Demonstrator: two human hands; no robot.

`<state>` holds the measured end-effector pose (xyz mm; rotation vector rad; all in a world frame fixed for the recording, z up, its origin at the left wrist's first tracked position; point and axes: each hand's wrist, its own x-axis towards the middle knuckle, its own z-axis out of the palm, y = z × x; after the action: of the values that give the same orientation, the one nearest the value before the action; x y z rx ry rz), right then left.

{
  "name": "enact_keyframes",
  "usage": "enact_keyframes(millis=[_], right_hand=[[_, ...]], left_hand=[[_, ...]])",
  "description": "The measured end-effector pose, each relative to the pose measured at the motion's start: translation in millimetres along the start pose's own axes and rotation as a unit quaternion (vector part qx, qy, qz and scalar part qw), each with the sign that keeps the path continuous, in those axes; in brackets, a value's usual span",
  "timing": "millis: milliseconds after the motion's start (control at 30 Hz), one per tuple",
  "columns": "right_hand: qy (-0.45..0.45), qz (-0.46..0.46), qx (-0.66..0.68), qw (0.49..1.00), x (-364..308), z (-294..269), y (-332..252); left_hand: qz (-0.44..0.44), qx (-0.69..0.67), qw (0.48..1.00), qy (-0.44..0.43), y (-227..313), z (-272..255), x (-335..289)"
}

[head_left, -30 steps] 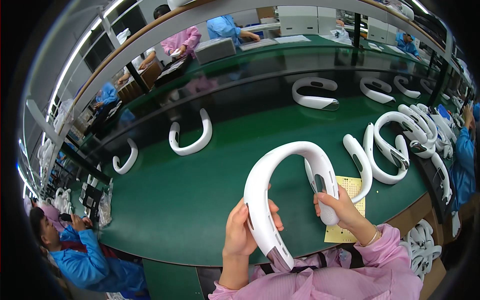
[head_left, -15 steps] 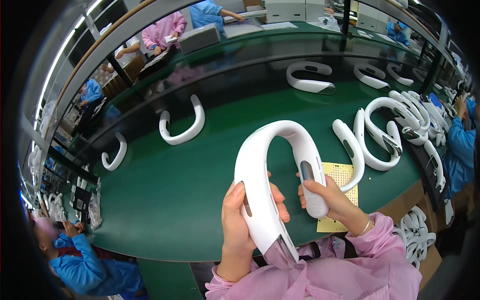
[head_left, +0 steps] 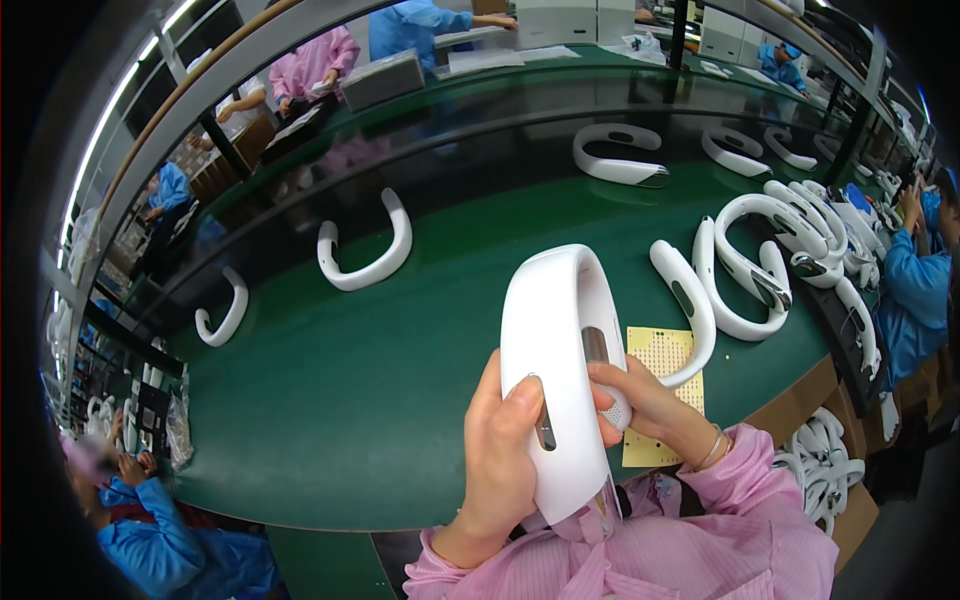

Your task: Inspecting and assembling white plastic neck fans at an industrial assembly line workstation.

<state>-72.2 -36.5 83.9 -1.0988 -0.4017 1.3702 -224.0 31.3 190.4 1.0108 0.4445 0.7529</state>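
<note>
A white U-shaped neck-worn device (head_left: pixel 555 350) is held up in front of me over the green belt (head_left: pixel 380 400), turned edge-on so its arch points away. My left hand (head_left: pixel 495 460) grips its near arm, thumb resting by a dark slot. My right hand (head_left: pixel 650 410) holds the other arm, whose rounded tip shows between the fingers. Both sleeves are pink. Under my right hand lies a yellow perforated card (head_left: pixel 660 375).
Several more white U-shaped devices lie on the belt: one at mid-left (head_left: pixel 365 250), one far left (head_left: pixel 225 310), a crowded group at right (head_left: pixel 760 260). A bin of them (head_left: pixel 825 465) sits low right. Co-workers in blue (head_left: pixel 915 290) and pink (head_left: pixel 320 60) work around.
I have rotated the device from showing its open U toward an edge-on view and brought it closer. My left thumb now lies on the near arm.
</note>
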Motion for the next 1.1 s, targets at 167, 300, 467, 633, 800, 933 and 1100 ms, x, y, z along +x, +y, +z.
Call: enact_keyframes(millis=[167, 300, 467, 633, 800, 933, 1100], right_hand=[[0.002, 0.009, 0.000, 1.000, -1.6, 5.7, -1.7], [-0.002, 0.000, 0.008, 1.000, -0.9, 2.7, 1.1], [-0.012, -0.024, 0.011, 1.000, -0.3, 1.3, 6.8], [-0.002, -0.060, -0.026, 0.998, -2.9, -12.0, 6.9], [-0.010, -0.111, -0.111, 0.988, -34.8, -4.0, -26.6], [-0.095, -0.148, -0.262, 0.949, -63.2, 14.9, -58.4], [-0.204, -0.249, -0.368, 0.872, -71.0, 35.6, -69.3]], left_hand=[[0.000, 0.010, 1.000, 0.010, 2.8, -0.5, -5.8], [-0.002, 0.012, 1.000, 0.012, 0.5, -1.8, -6.4], [-0.004, 0.008, 1.000, -0.002, 2.0, -10.9, -10.4], [0.017, 0.016, 0.999, -0.033, -7.5, -29.9, -9.4], [0.125, 0.085, 0.987, 0.056, -29.4, -82.4, 7.4], [0.049, 0.016, 0.988, 0.143, -56.2, -93.6, 33.3], [0.000, -0.061, 0.993, 0.103, -86.6, -101.8, 47.6]])
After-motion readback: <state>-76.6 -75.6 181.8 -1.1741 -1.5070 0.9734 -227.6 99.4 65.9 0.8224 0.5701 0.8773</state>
